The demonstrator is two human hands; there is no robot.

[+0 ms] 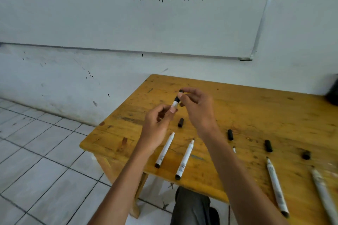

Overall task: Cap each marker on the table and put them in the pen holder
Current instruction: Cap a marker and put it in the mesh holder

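Note:
Above the wooden table (256, 111), my left hand (157, 128) grips the lower body of a white marker (174, 104) held upright. My right hand (197, 107) pinches the black cap (178, 97) sitting on the marker's top end. Two uncapped white markers (165, 150) (185, 159) lie side by side near the front edge. More uncapped markers (277, 186) (324, 195) lie at the right, and one tip (234, 149) shows beside my right forearm. Loose black caps (180, 122) (230, 135) (268, 145) (306, 155) are scattered on the table.
A dark object (332, 91) stands at the table's far right edge, cut off by the frame. A whiteboard (128, 14) with writing hangs on the wall behind. White tiled floor (36, 160) lies to the left. My knee (192, 204) shows below the table's front edge.

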